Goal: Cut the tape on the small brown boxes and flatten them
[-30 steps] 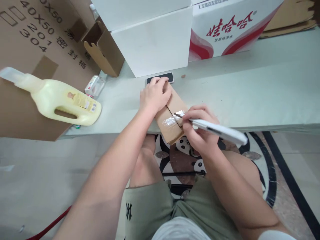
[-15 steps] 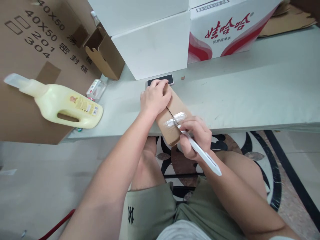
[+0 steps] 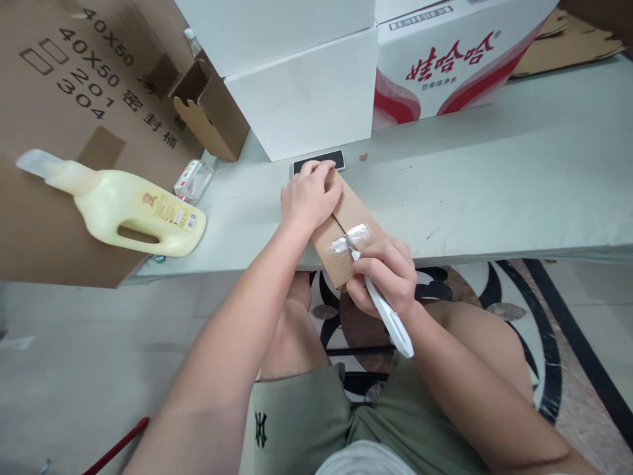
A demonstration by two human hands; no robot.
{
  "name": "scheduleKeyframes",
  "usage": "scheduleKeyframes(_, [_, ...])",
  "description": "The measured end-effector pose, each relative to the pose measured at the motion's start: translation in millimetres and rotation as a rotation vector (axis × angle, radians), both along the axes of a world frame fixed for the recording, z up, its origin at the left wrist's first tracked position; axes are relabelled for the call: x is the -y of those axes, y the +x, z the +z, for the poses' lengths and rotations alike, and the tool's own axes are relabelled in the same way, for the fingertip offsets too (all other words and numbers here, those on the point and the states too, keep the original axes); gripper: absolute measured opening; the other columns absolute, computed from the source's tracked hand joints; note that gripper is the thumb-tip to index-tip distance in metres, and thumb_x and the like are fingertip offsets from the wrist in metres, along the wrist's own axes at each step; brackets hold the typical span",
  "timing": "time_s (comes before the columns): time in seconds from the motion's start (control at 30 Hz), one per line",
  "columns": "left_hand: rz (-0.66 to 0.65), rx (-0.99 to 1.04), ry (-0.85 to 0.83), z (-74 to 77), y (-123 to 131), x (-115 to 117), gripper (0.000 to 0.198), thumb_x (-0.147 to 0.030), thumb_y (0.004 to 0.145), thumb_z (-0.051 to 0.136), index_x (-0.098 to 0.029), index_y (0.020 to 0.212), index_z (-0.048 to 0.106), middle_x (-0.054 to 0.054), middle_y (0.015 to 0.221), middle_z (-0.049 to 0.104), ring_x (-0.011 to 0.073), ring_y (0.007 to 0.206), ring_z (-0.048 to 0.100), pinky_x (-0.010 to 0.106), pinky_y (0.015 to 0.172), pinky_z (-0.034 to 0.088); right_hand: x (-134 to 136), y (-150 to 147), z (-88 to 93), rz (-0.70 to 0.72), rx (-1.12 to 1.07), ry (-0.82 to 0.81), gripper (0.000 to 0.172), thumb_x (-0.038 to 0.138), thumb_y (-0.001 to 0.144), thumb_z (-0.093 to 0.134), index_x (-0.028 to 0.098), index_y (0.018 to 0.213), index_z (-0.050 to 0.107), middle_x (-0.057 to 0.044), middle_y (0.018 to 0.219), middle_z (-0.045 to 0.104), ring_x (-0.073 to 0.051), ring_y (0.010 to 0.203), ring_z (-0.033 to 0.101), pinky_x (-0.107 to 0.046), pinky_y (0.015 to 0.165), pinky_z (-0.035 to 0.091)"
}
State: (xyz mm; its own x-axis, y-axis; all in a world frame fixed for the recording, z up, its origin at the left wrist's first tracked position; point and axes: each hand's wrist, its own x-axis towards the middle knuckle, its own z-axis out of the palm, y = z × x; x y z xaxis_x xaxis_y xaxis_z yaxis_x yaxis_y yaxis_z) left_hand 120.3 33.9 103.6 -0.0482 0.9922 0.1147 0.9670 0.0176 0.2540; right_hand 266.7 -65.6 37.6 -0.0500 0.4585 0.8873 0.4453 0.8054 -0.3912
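Observation:
A small brown cardboard box [image 3: 359,210] lies slanted at the table's front edge, its near end jutting past it. Clear tape [image 3: 360,232] crosses the dark seam on its top. My left hand [image 3: 312,194] is closed over the box's far end, holding it down. In my right hand [image 3: 386,274] is a white box cutter [image 3: 390,323], gripped between thumb and fingers. Its tip meets the tape at the seam; whether the blade has gone through I cannot tell. Just beyond my left fingertips lies a dark-screened phone-like object [image 3: 332,158], partly covered.
White cartons [image 3: 306,99] and a red-and-white water carton [image 3: 445,72] stand at the back. To the left are a yellow detergent bottle [image 3: 113,204], a small clear container [image 3: 195,181], an open brown box [image 3: 217,119] and a large printed carton [image 3: 64,138].
The box cutter's rear end has swung left and slightly down, making the handle steeper. My right fingers have shifted with it. My left hand stays on the box; the view has moved slightly.

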Motion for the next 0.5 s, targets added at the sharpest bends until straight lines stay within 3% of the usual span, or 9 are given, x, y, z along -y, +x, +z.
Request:
scheduleKeyframes(0.3, [-0.006,-0.007,0.007,-0.7,0.2,0.9,0.048,-0.036,0.097,0.042,-0.035,0.142,0.060,-0.002,0.151,0.059,0.0299,0.124,0.063,0.048,0.106,0.049,-0.9,-6.2,3.9,-0.055,0.030,-0.088,0.018,0.005,0.072,0.057,0.023,0.075,0.055,0.002,0.077,0.064,-0.014,0.069,0.050,-0.033,0.068,0.034])
scheduleKeyframes(0.5, [-0.010,-0.001,0.012,0.4,-0.5,1.5,0.047,-0.037,0.098,0.041,-0.037,0.141,0.060,-0.002,0.151,0.059,0.0292,0.125,0.063,0.047,0.106,0.050,3.1,-3.8,7.6,0.029,-0.071,-0.102,0.017,0.007,0.070,0.055,0.024,0.072,0.054,0.002,0.071,0.057,-0.015,0.067,0.051,-0.034,0.065,0.037])
